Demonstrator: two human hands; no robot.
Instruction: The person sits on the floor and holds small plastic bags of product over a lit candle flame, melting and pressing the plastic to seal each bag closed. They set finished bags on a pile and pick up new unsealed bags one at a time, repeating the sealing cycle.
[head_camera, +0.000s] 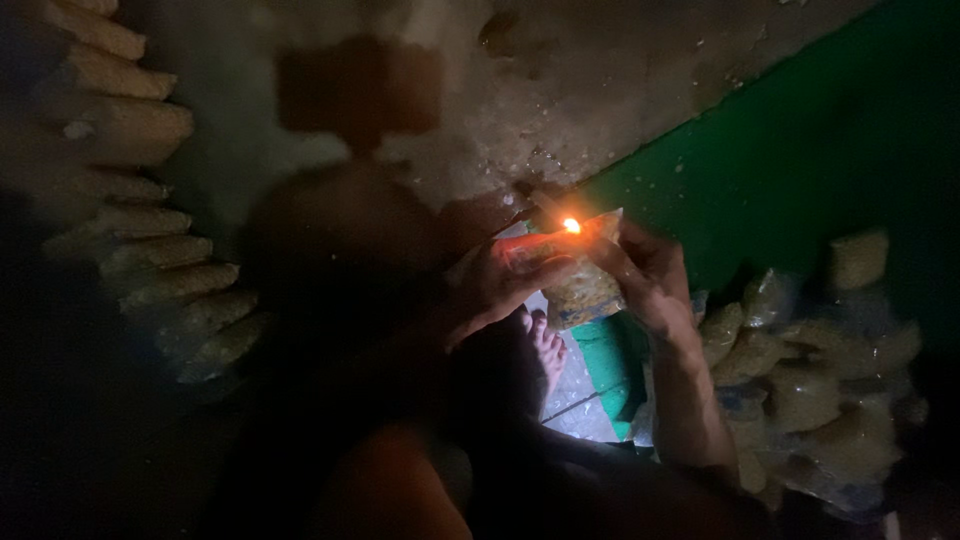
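Note:
In dim light both hands hold a small clear plastic packet (583, 290) filled with pale grainy snack. My left hand (492, 285) grips its left side and my right hand (650, 275) grips its right side. The packet's top edge sits right at a small flame (571, 225), which lights the fingers. A red band of the packet (525, 243) shows near the left fingers. What feeds the flame is hidden in the dark.
A row of filled packets (150, 200) lies stacked at the left. A heap of similar packets (800, 380) rests at the right against a green wall (820, 150). My bare foot (548, 345) rests on the rough floor (560, 90) below the hands.

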